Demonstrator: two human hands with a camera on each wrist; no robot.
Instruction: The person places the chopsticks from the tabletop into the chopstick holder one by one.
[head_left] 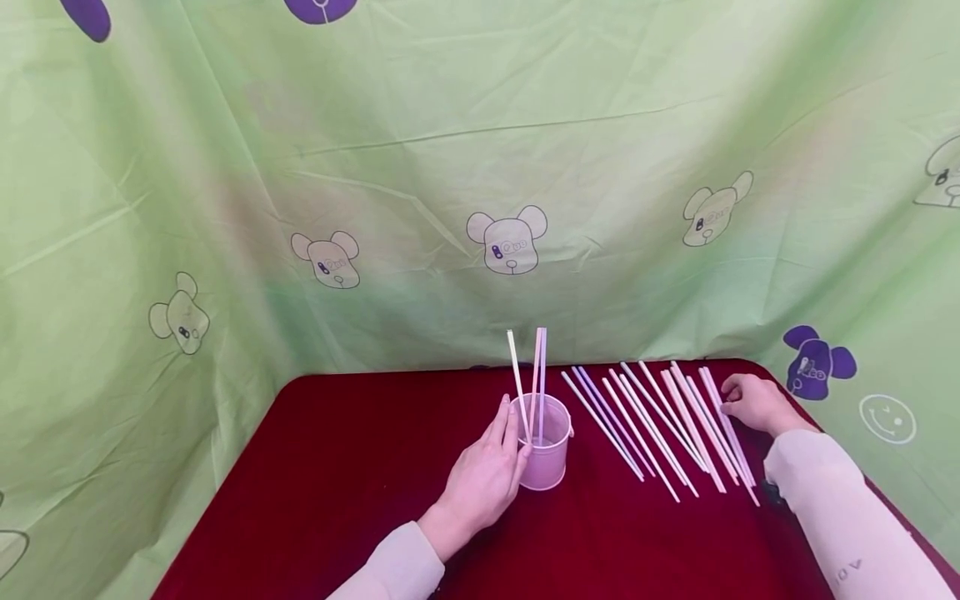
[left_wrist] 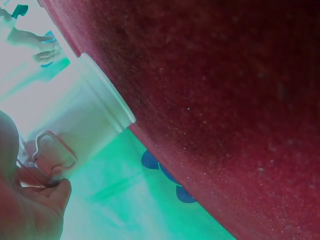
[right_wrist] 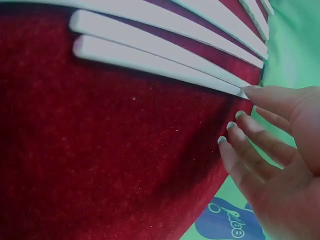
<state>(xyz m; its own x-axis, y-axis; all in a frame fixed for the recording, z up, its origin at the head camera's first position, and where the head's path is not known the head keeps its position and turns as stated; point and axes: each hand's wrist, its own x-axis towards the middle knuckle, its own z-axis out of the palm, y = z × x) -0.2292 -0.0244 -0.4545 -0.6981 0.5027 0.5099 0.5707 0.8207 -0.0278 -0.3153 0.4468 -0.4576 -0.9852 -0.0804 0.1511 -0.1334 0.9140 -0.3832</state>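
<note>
A small pale pink pail (head_left: 545, 468) stands upright on the table with a few slim pastel sticks (head_left: 542, 367) leaning in it. My left hand (head_left: 480, 479) holds the pail's left side, thumb toward the front and fingers along the wall. In the left wrist view the pail's wire handle (left_wrist: 57, 150) shows close to a fingertip. At the right, my right hand (head_left: 757, 406) pinches the far end of the outermost stick (right_wrist: 160, 66) between thumb and index finger. That stick still lies on the cloth; the other fingers spread beside it.
Several more pastel sticks (head_left: 637, 408) lie fanned out between the pail and my right hand. Dark red cloth (head_left: 337, 492) covers the table. A green printed curtain (head_left: 420, 317) hangs along the back and both sides.
</note>
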